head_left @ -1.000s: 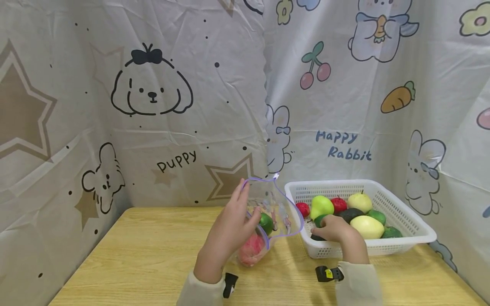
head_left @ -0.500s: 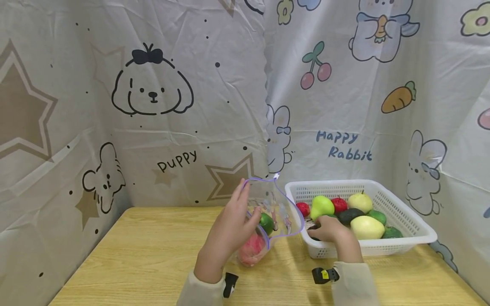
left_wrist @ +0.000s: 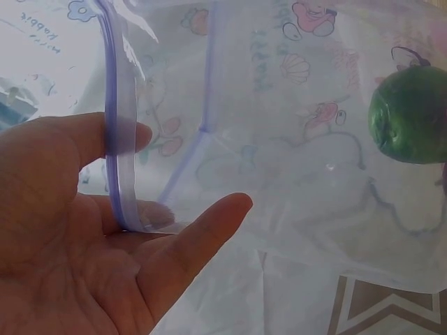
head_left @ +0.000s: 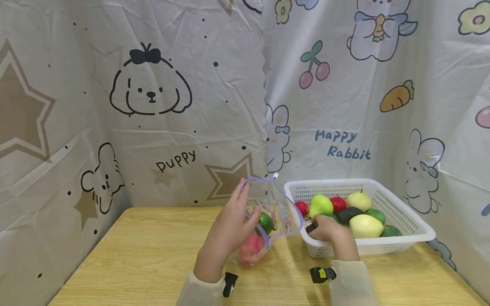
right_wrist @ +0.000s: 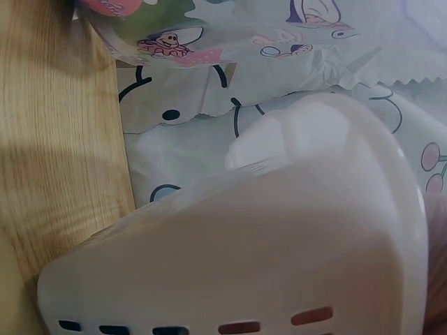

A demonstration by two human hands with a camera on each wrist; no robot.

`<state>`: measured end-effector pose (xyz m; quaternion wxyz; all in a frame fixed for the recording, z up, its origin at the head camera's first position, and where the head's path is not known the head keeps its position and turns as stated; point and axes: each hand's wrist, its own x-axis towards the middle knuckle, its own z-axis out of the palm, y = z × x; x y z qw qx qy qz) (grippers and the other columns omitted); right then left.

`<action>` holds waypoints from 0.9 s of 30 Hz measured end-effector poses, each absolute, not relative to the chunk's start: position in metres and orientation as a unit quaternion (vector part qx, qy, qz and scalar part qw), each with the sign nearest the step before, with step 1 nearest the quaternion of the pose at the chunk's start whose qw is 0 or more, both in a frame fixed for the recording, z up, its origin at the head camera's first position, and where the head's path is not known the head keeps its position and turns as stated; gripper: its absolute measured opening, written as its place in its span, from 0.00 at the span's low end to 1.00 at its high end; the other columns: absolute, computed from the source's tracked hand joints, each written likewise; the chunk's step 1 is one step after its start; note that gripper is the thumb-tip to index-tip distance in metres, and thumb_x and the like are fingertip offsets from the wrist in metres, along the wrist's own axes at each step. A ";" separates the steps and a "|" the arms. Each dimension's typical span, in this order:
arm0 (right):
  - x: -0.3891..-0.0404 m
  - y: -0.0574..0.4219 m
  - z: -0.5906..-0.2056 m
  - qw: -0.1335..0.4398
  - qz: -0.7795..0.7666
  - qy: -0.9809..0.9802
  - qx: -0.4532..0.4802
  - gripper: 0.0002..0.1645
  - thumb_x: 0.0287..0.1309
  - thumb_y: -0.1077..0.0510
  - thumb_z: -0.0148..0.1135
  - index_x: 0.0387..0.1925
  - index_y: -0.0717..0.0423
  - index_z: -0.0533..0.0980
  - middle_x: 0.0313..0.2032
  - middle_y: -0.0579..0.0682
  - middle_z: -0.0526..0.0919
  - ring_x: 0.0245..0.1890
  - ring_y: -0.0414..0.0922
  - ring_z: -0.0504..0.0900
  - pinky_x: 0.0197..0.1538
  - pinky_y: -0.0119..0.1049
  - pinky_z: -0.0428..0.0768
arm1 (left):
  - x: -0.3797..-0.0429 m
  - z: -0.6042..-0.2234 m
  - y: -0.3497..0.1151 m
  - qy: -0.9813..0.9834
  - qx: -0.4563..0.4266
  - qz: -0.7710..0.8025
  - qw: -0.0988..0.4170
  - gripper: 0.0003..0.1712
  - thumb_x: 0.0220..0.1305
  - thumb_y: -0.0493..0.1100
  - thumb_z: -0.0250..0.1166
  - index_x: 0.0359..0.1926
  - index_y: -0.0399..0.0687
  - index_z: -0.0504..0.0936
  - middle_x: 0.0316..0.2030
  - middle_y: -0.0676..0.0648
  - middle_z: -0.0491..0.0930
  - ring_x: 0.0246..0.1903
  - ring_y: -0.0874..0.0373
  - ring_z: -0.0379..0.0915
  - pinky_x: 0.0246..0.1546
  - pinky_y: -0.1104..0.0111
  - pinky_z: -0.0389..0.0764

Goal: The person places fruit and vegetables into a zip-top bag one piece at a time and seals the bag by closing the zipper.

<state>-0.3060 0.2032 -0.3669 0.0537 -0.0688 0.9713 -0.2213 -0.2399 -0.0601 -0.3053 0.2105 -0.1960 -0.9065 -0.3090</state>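
My left hand (head_left: 229, 229) holds the rim of a clear zip bag (left_wrist: 167, 84) with a purple edge, its mouth standing wide. Fingertips show through the plastic in the left wrist view, and the thumb points away from the rim. Inside the bag lie a round green fruit (head_left: 266, 223) and a pink fruit (head_left: 250, 250). At the left end of the white basket (head_left: 417, 238), my right hand (head_left: 331, 231) grips a dark avocado (head_left: 311, 228), mostly hidden by the fingers. The right wrist view shows the basket wall (right_wrist: 223, 258) but not the hand.
In the basket are a green pear (head_left: 320, 206), red apples (head_left: 338, 204), another dark avocado (head_left: 349, 215), pale yellow fruits (head_left: 366, 226) and several green ones. The basket's near left corner stands close to the bag. A printed cloth (head_left: 172, 127) hangs behind the wooden table (head_left: 145, 250).
My right hand has shifted left inside the basket, and the dark avocado has moved up and left with it. The left hand and the bag have stayed put.
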 end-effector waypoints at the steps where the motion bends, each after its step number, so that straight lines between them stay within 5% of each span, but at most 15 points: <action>1: -0.307 0.203 -0.367 0.055 -0.222 0.971 -0.067 0.30 0.45 0.57 0.64 0.50 0.70 0.73 0.46 0.65 0.81 0.46 0.56 0.77 0.51 0.57 0.76 | -0.240 -0.306 -0.060 -0.906 -0.197 -0.310 0.211 0.38 0.65 0.51 0.53 0.70 0.38 0.54 0.73 0.41 0.48 0.62 0.47 0.62 0.44 0.60 0.82; 17: -0.307 0.205 -0.367 0.050 -0.210 0.974 -0.066 0.29 0.42 0.56 0.65 0.45 0.72 0.74 0.42 0.66 0.82 0.42 0.55 0.78 0.49 0.55 0.78 | -0.240 -0.306 -0.059 -0.905 -0.196 -0.314 0.207 0.38 0.65 0.51 0.53 0.70 0.38 0.54 0.73 0.41 0.48 0.64 0.46 0.58 0.55 0.53 0.76; 27: -0.304 0.204 -0.365 0.032 -0.233 0.970 -0.064 0.22 0.44 0.57 0.67 0.39 0.65 0.71 0.36 0.59 0.80 0.37 0.52 0.76 0.44 0.53 0.77 | -0.241 -0.306 -0.060 -0.906 -0.198 -0.313 0.206 0.38 0.65 0.51 0.52 0.70 0.38 0.53 0.73 0.41 0.48 0.64 0.46 0.58 0.56 0.53 0.75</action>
